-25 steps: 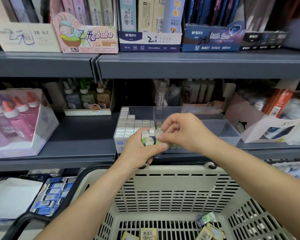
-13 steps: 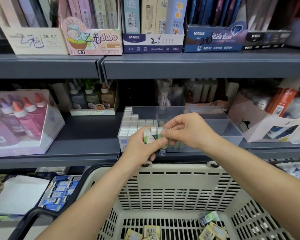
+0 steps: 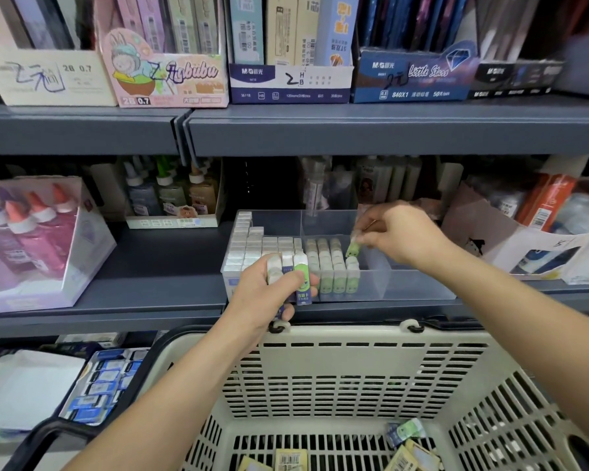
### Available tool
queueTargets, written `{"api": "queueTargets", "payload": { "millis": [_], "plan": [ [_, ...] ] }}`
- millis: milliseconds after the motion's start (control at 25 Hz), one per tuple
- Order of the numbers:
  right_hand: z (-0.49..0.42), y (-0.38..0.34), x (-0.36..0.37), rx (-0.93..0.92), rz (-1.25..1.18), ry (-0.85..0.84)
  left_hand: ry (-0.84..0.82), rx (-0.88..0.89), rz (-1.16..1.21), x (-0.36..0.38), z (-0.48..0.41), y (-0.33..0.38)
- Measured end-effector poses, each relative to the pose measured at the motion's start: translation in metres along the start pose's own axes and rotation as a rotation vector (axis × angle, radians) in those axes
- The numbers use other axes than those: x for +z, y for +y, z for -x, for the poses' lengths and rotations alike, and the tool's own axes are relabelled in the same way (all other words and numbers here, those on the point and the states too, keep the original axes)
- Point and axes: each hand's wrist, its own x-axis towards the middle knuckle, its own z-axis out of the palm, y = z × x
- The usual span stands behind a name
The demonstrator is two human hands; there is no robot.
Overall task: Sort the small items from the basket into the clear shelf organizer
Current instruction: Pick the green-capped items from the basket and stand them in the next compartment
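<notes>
A clear shelf organizer point(image 3: 419, 283) stands on the middle shelf, with white erasers in its left part and green-sleeved erasers point(image 3: 334, 266) in rows right of its divider. My left hand point(image 3: 269, 294) grips a small bunch of erasers point(image 3: 295, 270) in front of the organizer's left front corner. My right hand point(image 3: 398, 236) pinches a single green eraser point(image 3: 352, 249) and holds it just above the back of the rightmost green row. The beige basket point(image 3: 354, 379) sits below, with several small packets point(image 3: 405, 433) on its floor.
A pink box of glue bottles point(image 3: 31, 239) stands on the shelf to the left, an open white carton point(image 3: 524, 246) to the right. The upper shelf point(image 3: 320, 130) overhangs the organizer. Boxes of blue-labelled erasers point(image 3: 99, 385) lie lower left.
My right hand left the bunch held by my left hand and moved right and back with one green eraser, over the green rows. My left hand stays in place.
</notes>
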Motion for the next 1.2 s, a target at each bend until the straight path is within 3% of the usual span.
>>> {"api": "queueTargets", "payload": {
  "millis": [400, 520, 600, 720, 880, 960, 1080, 1200],
  "plan": [
    [0.0, 0.002, 0.018, -0.037, 0.143, -0.131, -0.032, 0.003, 0.026, 0.001, -0.002, -0.001],
    [0.008, -0.007, 0.014, -0.105, 0.172, -0.012, -0.037, -0.007, 0.031, 0.002, 0.0, 0.001],
    [0.017, -0.02, 0.014, -0.182, -0.008, 0.044, -0.05, -0.002, 0.01, 0.002, 0.001, 0.002],
    [0.029, -0.04, 0.021, -0.238, -0.178, -0.113, -0.059, 0.022, -0.041, 0.002, 0.001, 0.002],
    [0.03, -0.04, 0.004, -0.13, -0.426, -0.181, -0.061, 0.046, -0.041, 0.001, 0.001, 0.001],
    [0.024, -0.031, -0.013, -0.077, -0.49, -0.12, -0.078, 0.054, -0.009, 0.0, 0.002, 0.001],
    [0.009, -0.014, -0.027, -0.021, -0.384, 0.012, -0.073, 0.062, -0.021, 0.0, 0.002, 0.001],
    [0.001, -0.003, -0.019, -0.033, -0.056, 0.109, -0.062, 0.07, -0.063, 0.001, 0.001, 0.0]
  ]
}}
